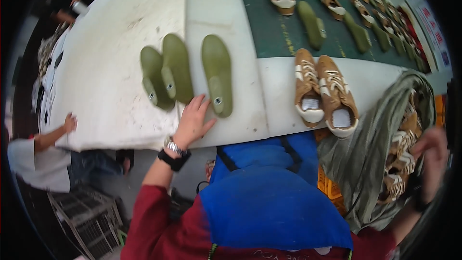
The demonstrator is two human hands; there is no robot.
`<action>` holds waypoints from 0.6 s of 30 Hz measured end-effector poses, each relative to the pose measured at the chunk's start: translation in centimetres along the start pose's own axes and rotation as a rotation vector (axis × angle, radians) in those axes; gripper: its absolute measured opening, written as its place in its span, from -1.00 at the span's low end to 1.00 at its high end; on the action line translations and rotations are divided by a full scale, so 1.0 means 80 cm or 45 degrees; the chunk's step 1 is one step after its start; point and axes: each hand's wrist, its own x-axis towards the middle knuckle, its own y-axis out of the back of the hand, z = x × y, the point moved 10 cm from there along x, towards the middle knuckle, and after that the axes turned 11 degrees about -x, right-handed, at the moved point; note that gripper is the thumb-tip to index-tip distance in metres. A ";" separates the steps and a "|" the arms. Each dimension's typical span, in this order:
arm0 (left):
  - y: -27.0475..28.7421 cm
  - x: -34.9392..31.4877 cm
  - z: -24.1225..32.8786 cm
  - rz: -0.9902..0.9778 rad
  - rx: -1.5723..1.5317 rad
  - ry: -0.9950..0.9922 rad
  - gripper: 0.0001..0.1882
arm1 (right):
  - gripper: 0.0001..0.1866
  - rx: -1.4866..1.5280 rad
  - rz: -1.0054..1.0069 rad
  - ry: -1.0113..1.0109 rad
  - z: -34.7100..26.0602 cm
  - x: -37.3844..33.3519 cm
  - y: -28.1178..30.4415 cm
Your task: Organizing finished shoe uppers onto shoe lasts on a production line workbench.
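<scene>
Spread fingers show on my left hand [193, 120], which rests at the table's near edge. Its fingertips lie between a green insole [216, 74] on the right and a second green insole [177, 70] on the left. Overlapping that one is a third green insole [156, 78]. Far to the right, my right hand [430, 156] is smeared by motion beside several tan lace-up sneakers [403, 149] lying in grey-green cloth; its grip cannot be made out. A pair of tan sneakers with white laces, a left one [307, 86] and a right one [337, 94], stands on the table.
Along the far side, a dark green belt [269, 33] carries rows of sneakers and green insoles. The grey-green cloth [365, 159] hangs over the table's right end, near an orange crate [328, 183]. Another person [48, 159] stands at the left near a metal cage [89, 216].
</scene>
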 end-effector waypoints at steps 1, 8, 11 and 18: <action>0.014 -0.001 0.002 -0.051 -0.017 -0.084 -0.45 | -0.64 0.015 0.021 -0.213 0.124 -0.077 0.066; 0.173 0.071 -0.043 0.095 -0.637 0.155 -0.55 | -0.73 -0.358 -0.703 0.136 0.165 -0.035 -0.224; 0.266 0.061 -0.132 0.496 -0.583 0.372 -0.58 | -0.76 -0.444 -0.846 0.352 0.156 -0.006 -0.272; 0.218 -0.047 -0.349 -0.094 0.208 1.054 -0.14 | -0.72 -0.558 -0.551 0.590 0.142 0.061 -0.312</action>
